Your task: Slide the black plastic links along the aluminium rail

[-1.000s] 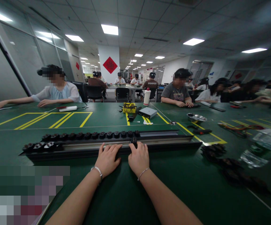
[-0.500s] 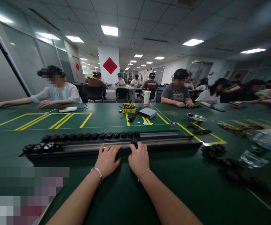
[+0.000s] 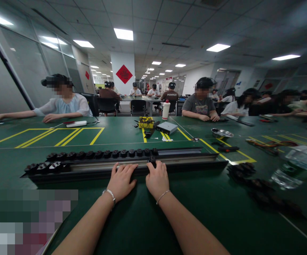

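Note:
A long black rail (image 3: 185, 163) lies across the green table (image 3: 132, 219) in front of me. Several small black round parts (image 3: 100, 154) sit in a row along its far track, and a few more sit at its near left end (image 3: 43, 166). My left hand (image 3: 121, 180) rests flat on the rail's near edge with its fingers spread. My right hand (image 3: 157, 179) is beside it, fingers curled on a small black part (image 3: 151, 160) in the rail's near track.
A heap of loose black parts (image 3: 260, 191) and clear plastic bags (image 3: 299, 161) lie to the right. Farther off are a metal bowl (image 3: 222, 133), a grey box (image 3: 167, 127) and a yellow box (image 3: 146, 122). Other people sit at the table's far side.

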Demonstrator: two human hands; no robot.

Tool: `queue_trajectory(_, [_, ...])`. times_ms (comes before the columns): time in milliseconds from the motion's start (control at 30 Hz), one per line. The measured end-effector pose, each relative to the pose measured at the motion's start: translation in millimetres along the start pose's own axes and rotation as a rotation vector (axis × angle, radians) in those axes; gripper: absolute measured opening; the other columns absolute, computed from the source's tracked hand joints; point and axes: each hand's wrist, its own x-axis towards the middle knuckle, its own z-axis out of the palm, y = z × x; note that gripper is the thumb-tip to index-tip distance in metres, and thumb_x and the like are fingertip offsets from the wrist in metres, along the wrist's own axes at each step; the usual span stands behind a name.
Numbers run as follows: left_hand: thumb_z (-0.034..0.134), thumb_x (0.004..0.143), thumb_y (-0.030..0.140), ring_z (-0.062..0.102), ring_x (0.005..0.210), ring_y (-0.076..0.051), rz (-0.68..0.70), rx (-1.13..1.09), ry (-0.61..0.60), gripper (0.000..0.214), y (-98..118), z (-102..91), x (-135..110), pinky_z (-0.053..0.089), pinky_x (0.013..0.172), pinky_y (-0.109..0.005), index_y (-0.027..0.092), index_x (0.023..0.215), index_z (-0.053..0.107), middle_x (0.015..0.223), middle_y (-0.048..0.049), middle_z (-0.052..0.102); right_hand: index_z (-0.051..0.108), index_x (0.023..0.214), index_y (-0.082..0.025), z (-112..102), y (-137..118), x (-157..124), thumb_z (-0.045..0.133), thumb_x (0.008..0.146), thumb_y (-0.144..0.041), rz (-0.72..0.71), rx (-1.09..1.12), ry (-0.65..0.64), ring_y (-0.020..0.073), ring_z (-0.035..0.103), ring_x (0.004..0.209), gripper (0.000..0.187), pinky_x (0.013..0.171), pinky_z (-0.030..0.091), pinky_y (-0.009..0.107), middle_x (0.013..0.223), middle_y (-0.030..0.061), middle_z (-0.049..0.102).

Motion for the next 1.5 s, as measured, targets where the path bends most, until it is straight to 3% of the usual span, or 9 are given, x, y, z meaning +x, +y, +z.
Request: queue_trajectory(1500, [0.049,0.074,0.031,0.047,0.108,-0.022,0.003,0.003,0.004,0.049,-0.7,0.6,0.5,0.011,0.105,-0.049,0.031,0.122,0.042,0.118,0.0007,0.057,0.059,0.099,-0.023,0.7,2.5,0.7,0.049,0.071,-0.015,0.012,-0.039,0.033,0.0216,0.042,0.100,0.030,0.095,0.027,0.035,0.100,0.0088,0.047])
